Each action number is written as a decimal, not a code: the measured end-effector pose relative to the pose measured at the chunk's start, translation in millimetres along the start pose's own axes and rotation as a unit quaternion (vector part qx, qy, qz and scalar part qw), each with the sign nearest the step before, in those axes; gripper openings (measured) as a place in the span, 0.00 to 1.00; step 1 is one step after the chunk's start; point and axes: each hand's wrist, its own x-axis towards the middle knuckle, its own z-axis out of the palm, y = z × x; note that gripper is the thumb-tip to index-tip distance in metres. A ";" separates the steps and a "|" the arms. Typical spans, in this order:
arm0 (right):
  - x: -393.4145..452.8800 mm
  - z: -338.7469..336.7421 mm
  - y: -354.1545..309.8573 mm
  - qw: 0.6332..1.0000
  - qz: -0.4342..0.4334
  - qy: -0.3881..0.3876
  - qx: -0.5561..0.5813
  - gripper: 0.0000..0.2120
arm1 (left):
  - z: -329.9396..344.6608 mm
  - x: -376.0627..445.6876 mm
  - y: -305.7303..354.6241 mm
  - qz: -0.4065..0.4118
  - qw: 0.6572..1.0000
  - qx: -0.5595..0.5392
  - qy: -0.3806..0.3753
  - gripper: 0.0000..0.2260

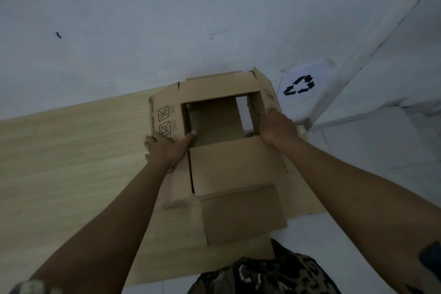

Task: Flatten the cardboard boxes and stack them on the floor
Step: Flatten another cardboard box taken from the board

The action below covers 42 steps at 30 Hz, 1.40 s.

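Box [229,160] sits on the wooden table [71,150], at its right end, open at top with its four flaps folded outward; through the far right of the opening pale floor shows, so the bottom looks at least partly open. Nearest, a patterned garment [262,277] fills the lower edge, and a flat piece of cardboard [243,215] lies just under the box's near flap. Next out, the left hand [164,148] rests on the left flap beside the printed symbols, fingers spread fairly wide and the thumb hooked over the corner of the opening. The right hand [276,126] grips the right wall, fingers curled over its top edge and out of sight inside. Beyond the box, on the floor to the right, lies a white sheet [303,86] with a recycling symbol, near a pale wall.

Corrugated board like this is probably light and stiff across the panels but gives readily along its creases, and its surface is dry enough not to slip. Holding opposite walls at the rim, as now, seems the sensible grip: pushing them askew should collapse the sleeve flat along the corner folds
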 end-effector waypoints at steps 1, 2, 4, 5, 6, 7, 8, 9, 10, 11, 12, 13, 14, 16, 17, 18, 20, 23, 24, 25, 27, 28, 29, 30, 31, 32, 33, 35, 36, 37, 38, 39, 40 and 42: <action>0.6 1.5 0.5 1.000 -0.003 0.003 -0.003 0.17 | 3.1 3.0 -0.1 -0.003 1.000 -0.005 -0.007 0.53; 0.8 2.8 0.8 1.000 -0.007 0.007 -0.007 0.17 | 6.3 6.4 -2.8 -0.001 1.000 -0.015 -0.015 0.48; 0.8 6.6 -0.1 1.000 -0.019 0.018 -0.008 0.17 | 12.2 6.5 -8.0 0.027 0.998 -0.053 -0.037 0.33; 0.8 9.1 -0.3 0.999 -0.025 0.023 -0.007 0.17 | 15.2 4.4 -10.3 0.045 0.994 -0.080 -0.051 0.26; 0.1 10.4 -0.9 0.999 -0.030 0.025 -0.005 0.17 | 16.8 1.7 -10.4 0.057 0.991 -0.107 -0.065 0.22; -0.3 10.9 -1.3 0.999 -0.032 0.026 -0.005 0.17 | 17.3 -0.4 -8.6 0.067 0.988 -0.119 -0.074 0.21; -1.2 10.1 -1.6 0.999 -0.031 0.022 -0.005 0.17 | 17.1 -0.2 -6.5 0.078 0.988 -0.112 -0.076 0.19; -1.6 10.1 -1.5 1.000 -0.026 0.013 -0.006 0.18 | 16.6 1.4 -5.1 0.090 0.990 -0.086 -0.071 0.18; -2.6 9.1 -2.1 1.000 -0.019 0.001 -0.005 0.20 | 15.5 3.5 -4.5 0.103 0.991 -0.052 -0.061 0.17; -3.8 8.1 -2.7 1.000 -0.012 -0.006 -0.004 0.22 | 13.7 5.2 -4.1 0.116 0.992 -0.013 -0.050 0.16; -7.1 5.2 -4.2 1.000 -0.014 0.001 -0.014 0.23 | 11.7 6.4 -4.3 0.126 0.991 0.019 -0.034 0.15; -11.7 2.4 -6.2 0.998 -0.037 0.028 -0.040 0.24 | 9.1 7.3 -4.6 0.129 0.991 0.043 -0.015 0.15; -18.5 -0.5 -9.5 0.992 -0.078 0.066 -0.075 0.23 | 6.5 8.9 -4.9 0.129 0.990 0.058 0.004 0.15; -34.9 -3.9 -21.0 0.971 -0.176 0.104 -0.121 0.19 | 0.3 13.9 -3.2 0.121 0.990 0.070 0.014 0.16; -44.2 -5.5 -27.9 0.967 -0.213 0.075 -0.120 0.18 | -2.9 16.5 -1.7 0.110 0.992 0.065 0.005 0.18; -53.3 -7.9 -35.9 0.967 -0.224 0.021 -0.116 0.21 | -5.8 19.5 -0.6 0.097 0.994 0.057 -0.011 0.19; -64.6 -17.0 -51.6 0.970 -0.191 -0.085 -0.122 0.23 | -10.2 25.5 0.8 0.080 0.995 0.044 -0.047 0.20; -74.9 -39.1 -66.1 0.970 -0.135 -0.172 -0.104 0.23 | -17.7 27.8 2.3 0.088 0.992 0.036 -0.078 0.18; -78.3 -46.2 -67.3 0.968 -0.115 -0.203 -0.093 0.23 | -18.6 27.5 2.4 0.097 0.991 0.042 -0.084 0.17; -83.0 -52.7 -67.6 0.963 -0.098 -0.233 -0.093 0.24 | -18.7 26.6 2.7 0.104 0.989 0.052 -0.091 0.17; -96.8 -63.8 -69.1 0.949 -0.073 -0.291 -0.098 0.32 | -17.6 23.6 4.3 0.117 0.985 0.078 -0.100 0.15; -105.8 -67.9 -69.9 0.937 -0.063 -0.329 -0.093 0.33 | -16.3 23.4 4.8 0.125 0.983 0.090 -0.103 0.15; -116.2 -69.4 -70.6 0.924 -0.060 -0.368 -0.088 0.32 | -14.5 24.4 5.0 0.134 0.980 0.100 -0.108 0.14; -125.8 -67.7 -70.3 0.910 -0.061 -0.399 -0.093 0.33 | -13.5 24.9 5.1 0.141 0.978 0.106 -0.114 0.13; -134.4 -61.9 -68.6 0.901 -0.059 -0.416 -0.110 0.36 | -12.8 26.4 4.9 0.145 0.976 0.108 -0.123 0.12; -142.6 -52.5 -65.4 0.897 -0.052 -0.421 -0.128 0.40 | -12.6 27.3 4.9 0.150 0.974 0.111 -0.129 0.12; -150.6 -40.0 -61.4 0.897 -0.042 -0.419 -0.137 0.45 | -12.7 27.7 5.3 0.158 0.971 0.121 -0.136 0.12; -163.2 -10.7 -49.9 0.902 -0.036 -0.412 -0.122 0.49 | -12.6 25.8 4.7 0.175 0.963 0.150 -0.138 0.11; -169.1 2.9 -43.9 0.907 -0.053 -0.401 -0.120 0.47 | -11.1 23.7 3.6 0.184 0.961 0.161 -0.128 0.10; -172.3 16.0 -36.2 0.916 -0.088 -0.370 -0.131 0.43 | -8.4 22.0 1.8 0.192 0.961 0.167 -0.112 0.09; -174.9 27.5 -28.6 0.929 -0.139 -0.309 -0.151 0.38 | -5.1 19.3 -1.0 0.198 0.963 0.162 -0.086 0.09; -174.9 39.6 -19.1 0.939 -0.192 -0.225 -0.173 0.36 | -2.9 14.6 -4.0 0.209 0.964 0.156 -0.046 0.09; -175.1 48.5 -11.6 0.942 -0.234 -0.148 -0.191 0.36 | 0.5 11.2 -6.7 0.237 0.959 0.154 0.007 0.13; -174.4 60.2 -2.6 0.935 -0.290 -0.038 -0.203 0.37 | 8.0 9.7 -10.2 0.345 0.916 0.169 0.119 0.22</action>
